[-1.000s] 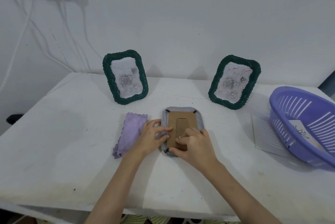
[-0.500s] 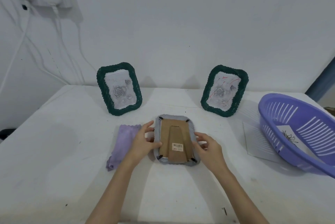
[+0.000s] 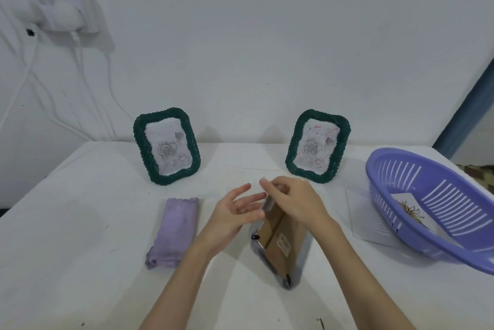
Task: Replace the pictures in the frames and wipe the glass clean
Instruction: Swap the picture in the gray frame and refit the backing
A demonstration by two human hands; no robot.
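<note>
One grey frame (image 3: 278,244), back up, long axis running away; right hand (image 3: 296,202) pinches its far edge, left hand (image 3: 235,212) open just beside.

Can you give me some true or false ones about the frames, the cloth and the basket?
1. Two green frames stand upright near the wall. True.
2. The purple cloth is in the left hand. False: it lies folded on the table, and that hand is open, holding nothing.
3. The right hand grips the top edge of the grey frame. True: the frame is tipped up, cardboard back showing.
4. The basket is empty. False: a drawing lies inside it.
5. The basket is to the left of the cloth. False: it sits at the right end of the table.
</note>
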